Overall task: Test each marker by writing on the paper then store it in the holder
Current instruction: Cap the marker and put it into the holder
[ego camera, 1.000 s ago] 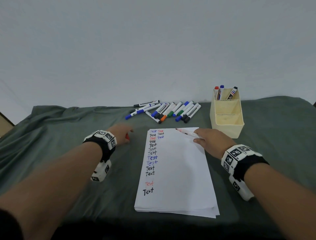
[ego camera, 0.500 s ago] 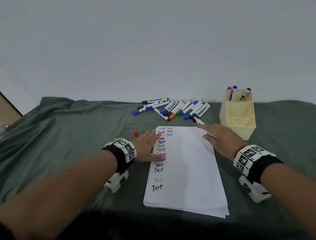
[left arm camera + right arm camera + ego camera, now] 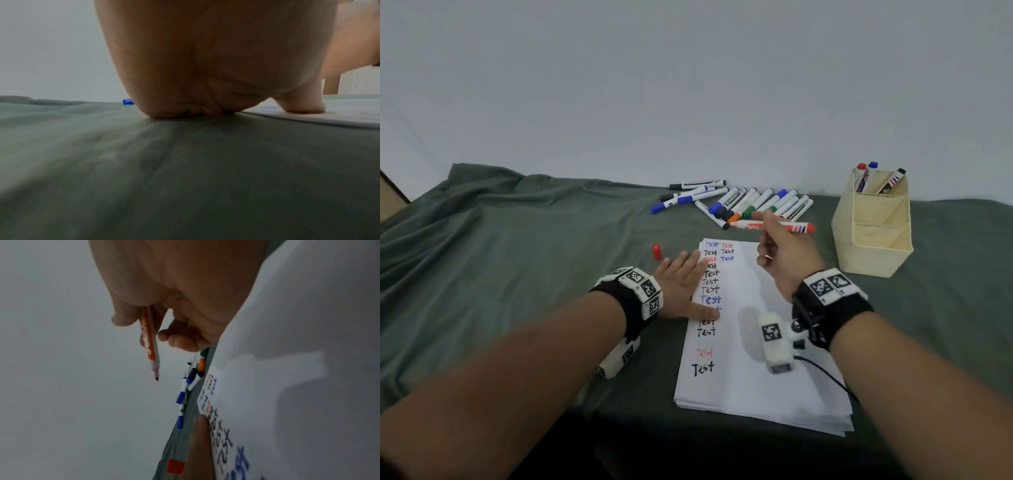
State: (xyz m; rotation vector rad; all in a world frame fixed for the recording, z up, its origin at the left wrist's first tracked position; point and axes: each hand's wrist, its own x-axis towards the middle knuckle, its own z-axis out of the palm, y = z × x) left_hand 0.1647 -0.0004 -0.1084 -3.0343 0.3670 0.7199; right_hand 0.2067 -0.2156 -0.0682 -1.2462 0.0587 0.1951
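Above the sheet: right hand (image 3: 784, 260) pinches the uncapped red marker (image 3: 770, 226), lifted clear of the paper (image 3: 767, 342), barrel nearly level, tip toward the left.
Left hand: left hand (image 3: 681, 287) lies flat with straight fingers, heel on the green cloth (image 3: 517, 274) of the worktop, thumb on the paper's left edge over the written column.
Cap: red cap (image 3: 656, 251) stands on the cloth just beyond the left fingertips, apart from them.
Step in hand: likely bringing the tip down to write the next test word.
Doing it well: tilt the marker so the tip points down first; aim for bare paper in the second column, under the lowest blue word; keep the left thumb pressing so the stack does not slide.
Pressure: light, since the tip is probably soft.
Afterwards: the cap goes back on before storing.
Holder: cream holder (image 3: 873, 240) stands right of the paper, three markers upright in its back compartment; front compartments look vacant.
Waiting: untested markers (image 3: 739, 202) lie in a loose row beyond the paper.
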